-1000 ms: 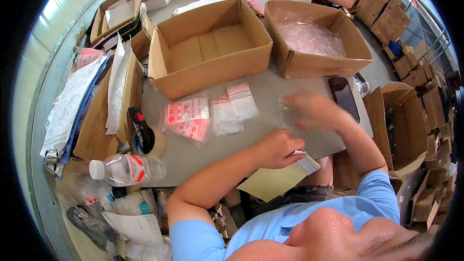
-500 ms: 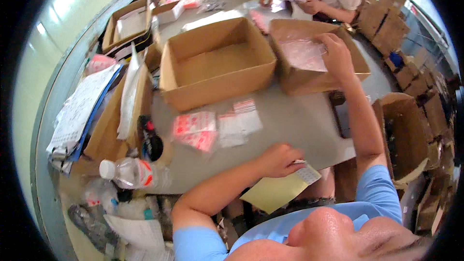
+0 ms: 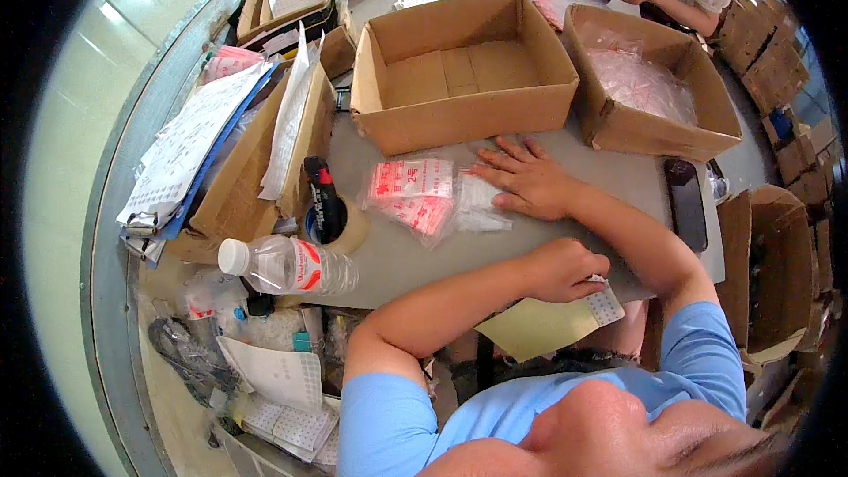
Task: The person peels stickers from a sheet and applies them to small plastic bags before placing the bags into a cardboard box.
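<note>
- Right hand: shifted from inside the right-hand carton to the tabletop; fingers spread, palm down.
- Small clear bags: partly beneath that hand, just beside red-printed bags; handling apparently now centred here, away from the carton.
- Left hand: grip unchanged; fingers curled, apparently pinching the yellow sheet near the table's edge.
</note>
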### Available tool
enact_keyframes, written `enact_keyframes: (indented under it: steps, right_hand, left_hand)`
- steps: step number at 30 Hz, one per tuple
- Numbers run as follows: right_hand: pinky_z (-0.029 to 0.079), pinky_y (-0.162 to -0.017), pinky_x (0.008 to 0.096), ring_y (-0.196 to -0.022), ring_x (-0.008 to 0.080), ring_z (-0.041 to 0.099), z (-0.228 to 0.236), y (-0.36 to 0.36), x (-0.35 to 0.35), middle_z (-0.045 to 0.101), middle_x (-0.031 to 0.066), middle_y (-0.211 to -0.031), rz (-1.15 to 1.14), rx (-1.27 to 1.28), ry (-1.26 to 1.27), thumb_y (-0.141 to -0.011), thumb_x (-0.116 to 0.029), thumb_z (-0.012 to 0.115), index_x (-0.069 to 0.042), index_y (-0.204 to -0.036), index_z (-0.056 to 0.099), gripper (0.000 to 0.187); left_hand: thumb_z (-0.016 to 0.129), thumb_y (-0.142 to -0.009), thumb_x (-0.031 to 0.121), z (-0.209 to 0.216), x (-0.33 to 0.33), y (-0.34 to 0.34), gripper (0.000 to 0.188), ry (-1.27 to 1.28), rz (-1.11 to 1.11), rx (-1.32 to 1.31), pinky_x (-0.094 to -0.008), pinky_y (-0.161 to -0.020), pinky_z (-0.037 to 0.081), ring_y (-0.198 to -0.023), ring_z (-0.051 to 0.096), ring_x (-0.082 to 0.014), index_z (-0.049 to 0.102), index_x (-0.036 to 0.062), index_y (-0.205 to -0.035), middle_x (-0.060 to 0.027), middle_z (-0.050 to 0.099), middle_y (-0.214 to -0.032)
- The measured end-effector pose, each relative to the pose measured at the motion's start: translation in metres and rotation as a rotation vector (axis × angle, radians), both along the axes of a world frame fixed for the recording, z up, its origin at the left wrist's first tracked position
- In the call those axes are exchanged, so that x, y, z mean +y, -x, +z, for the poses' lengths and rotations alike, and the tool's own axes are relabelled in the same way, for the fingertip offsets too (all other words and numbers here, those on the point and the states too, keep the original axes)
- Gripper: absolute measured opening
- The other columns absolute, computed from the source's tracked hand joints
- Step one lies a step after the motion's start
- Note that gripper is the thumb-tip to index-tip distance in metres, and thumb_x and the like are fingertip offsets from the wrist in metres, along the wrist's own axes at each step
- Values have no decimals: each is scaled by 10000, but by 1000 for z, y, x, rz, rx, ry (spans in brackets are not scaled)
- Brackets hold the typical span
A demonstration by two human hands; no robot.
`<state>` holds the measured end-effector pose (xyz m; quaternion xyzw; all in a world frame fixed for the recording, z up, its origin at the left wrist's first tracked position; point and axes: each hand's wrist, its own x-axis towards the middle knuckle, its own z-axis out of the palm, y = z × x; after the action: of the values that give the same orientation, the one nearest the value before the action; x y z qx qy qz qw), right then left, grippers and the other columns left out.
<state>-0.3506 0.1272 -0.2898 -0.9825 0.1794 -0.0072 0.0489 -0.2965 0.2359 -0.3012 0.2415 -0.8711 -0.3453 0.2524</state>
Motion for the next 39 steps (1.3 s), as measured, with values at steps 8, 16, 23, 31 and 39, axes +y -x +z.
enact_keyframes:
  steps: [8, 16, 23, 31, 39]
  right_hand:
    - [213, -1071, 511, -1349, 356, 216, 11, 85, -4, 262, 132, -1471, -55, -24, -357, -921, -419, 413, -131, -1430, 265, 604]
    - [428, -820, 331, -913, 212, 533, 0, 95, -15, 556, 115, -968, -285, -248, -365, -658, -96, 671, -46, -988, 543, 358]
    - [445, -737, 304, -830, 180, 559, 39, 100, 1, 592, 106, -904, -364, -452, -846, -651, -38, 642, -29, -961, 553, 323]
    - [440, -597, 313, -638, 165, 553, 24, 91, -1, 598, 112, -682, -436, -434, -598, -762, -137, 655, 13, -816, 611, 165]
    - [410, -527, 338, -519, 178, 482, 18, 81, -1, 510, 146, -574, -577, -479, -420, -785, -156, 667, 40, -804, 607, 206]
  left_hand:
    - [616, -818, 246, -1, 0, -2, 164, 5, 10, -62, -469, -937, 353, -743, 621, -286, 585, 86, -836, -117, 626, -696]
    - [581, -852, 261, -5, -7, 2, 173, 0, 44, 11, -485, -1015, 276, -723, 619, -277, 591, 88, -861, -91, 635, -695]
    - [584, -864, 246, -2, -6, -3, 180, -67, 49, 4, -478, -1019, 285, -661, 585, -271, 566, 77, -805, -88, 580, -664]
    - [584, -859, 237, -4, -7, -1, 179, -9, 88, 75, -476, -1010, 302, -658, 578, -267, 559, 70, -799, -95, 566, -666]
    - [586, -844, 232, -2, -13, -5, 181, -103, 164, 48, -473, -959, 345, -581, 552, -292, 547, 69, -777, -91, 534, -588]
